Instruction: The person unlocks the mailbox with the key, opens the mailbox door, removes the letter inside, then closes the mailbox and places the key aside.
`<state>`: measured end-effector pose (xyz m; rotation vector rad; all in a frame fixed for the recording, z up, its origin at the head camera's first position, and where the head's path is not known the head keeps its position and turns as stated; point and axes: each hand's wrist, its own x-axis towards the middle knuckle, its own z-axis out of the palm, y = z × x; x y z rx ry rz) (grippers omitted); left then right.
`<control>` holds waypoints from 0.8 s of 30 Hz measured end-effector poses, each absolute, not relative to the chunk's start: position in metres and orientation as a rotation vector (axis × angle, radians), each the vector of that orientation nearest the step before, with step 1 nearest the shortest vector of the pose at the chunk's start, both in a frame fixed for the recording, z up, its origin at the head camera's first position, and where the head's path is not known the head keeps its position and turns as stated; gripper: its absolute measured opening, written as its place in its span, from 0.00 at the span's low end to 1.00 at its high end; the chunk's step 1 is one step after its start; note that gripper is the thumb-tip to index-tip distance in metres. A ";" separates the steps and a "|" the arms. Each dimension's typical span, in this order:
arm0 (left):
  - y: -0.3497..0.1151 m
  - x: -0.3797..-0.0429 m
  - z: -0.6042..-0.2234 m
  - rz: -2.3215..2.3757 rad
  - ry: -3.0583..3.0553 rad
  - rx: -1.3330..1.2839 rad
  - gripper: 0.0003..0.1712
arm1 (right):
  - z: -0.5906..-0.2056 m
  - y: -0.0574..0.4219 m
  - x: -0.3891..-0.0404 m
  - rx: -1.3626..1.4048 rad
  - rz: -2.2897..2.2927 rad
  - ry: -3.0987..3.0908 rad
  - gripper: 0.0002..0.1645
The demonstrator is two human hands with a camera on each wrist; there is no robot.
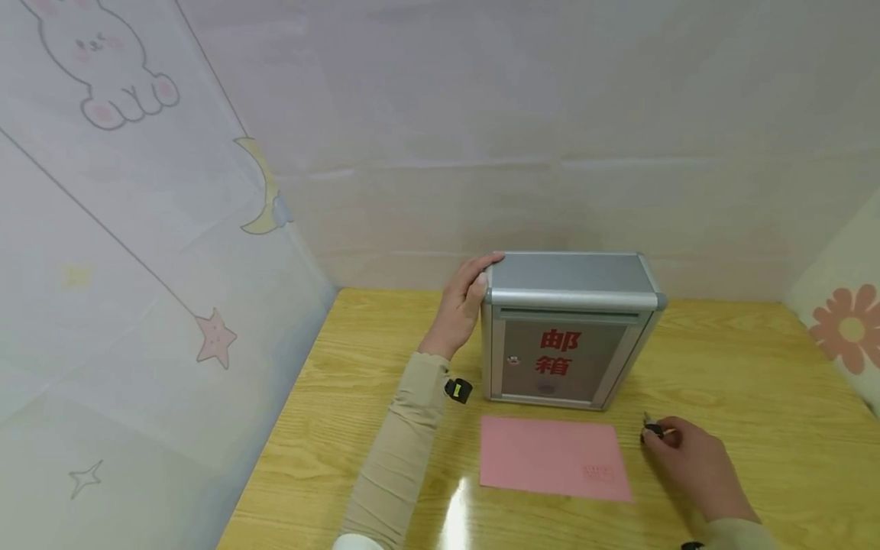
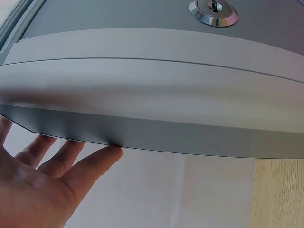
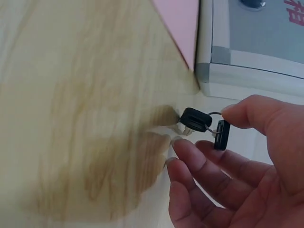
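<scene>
A grey metal mailbox (image 1: 571,328) with red characters on its front panel stands upright on the table. My left hand (image 1: 462,302) rests against its left side near the top corner; in the left wrist view the fingertips (image 2: 111,151) touch the edge of the box. A round keyhole lock (image 2: 213,12) sits on the door. To the right of the box, low over the table, my right hand (image 1: 694,458) pinches a pair of small black-headed keys (image 3: 195,118) on a wire ring, the thumb at the ring. A pink envelope (image 1: 550,457) lies flat in front of the mailbox.
The wood-grain table (image 1: 357,359) runs back to a pale wall sheet (image 1: 440,214). Another wall sheet with a rabbit, moon and star (image 1: 216,338) rises at the left, and one with a flower (image 1: 851,330) at the right.
</scene>
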<state>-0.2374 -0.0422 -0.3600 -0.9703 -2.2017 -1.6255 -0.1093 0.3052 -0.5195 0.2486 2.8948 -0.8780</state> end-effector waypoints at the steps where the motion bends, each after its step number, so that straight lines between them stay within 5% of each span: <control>1: -0.042 -0.238 -0.360 -1.625 -2.203 -0.969 0.34 | -0.519 0.306 -0.110 0.260 -0.865 2.890 0.30; 24: -0.041 -0.268 -0.393 -1.607 -2.204 -0.946 0.34 | -0.528 0.306 -0.104 0.332 -0.712 2.936 0.30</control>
